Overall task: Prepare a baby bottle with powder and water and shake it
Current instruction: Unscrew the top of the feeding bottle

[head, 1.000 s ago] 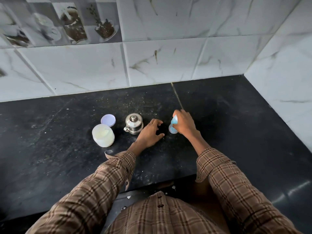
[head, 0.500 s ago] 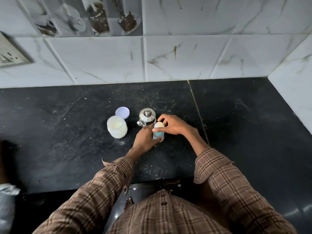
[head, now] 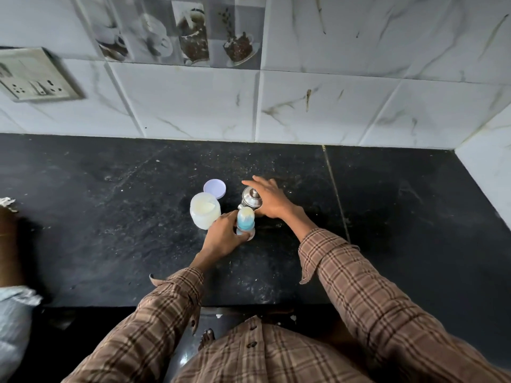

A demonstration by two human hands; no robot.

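A small baby bottle [head: 245, 221] with a blue collar and pale teat stands upright on the black counter [head: 110, 217]. My left hand [head: 224, 239] wraps around its lower body. Just behind it sits a small steel lidded pot [head: 250, 199]. My right hand [head: 269, 199] rests against the pot's right side with fingers spread over it; I cannot see a firm grip. To the left stands an open white jar of pale powder [head: 205, 210], touching distance from my left hand. Its lilac lid [head: 214, 188] lies flat behind the jar.
A white marble-tiled wall runs along the back and the right side of the counter. A switch and socket plate [head: 36, 76] is on the wall at the far left. A brown object [head: 8, 244] and grey cloth sit at the left edge.
My right hand let go of the bottle's top and moved back onto the steel pot. My left hand closed around the bottle. The camera view shifted left and down.
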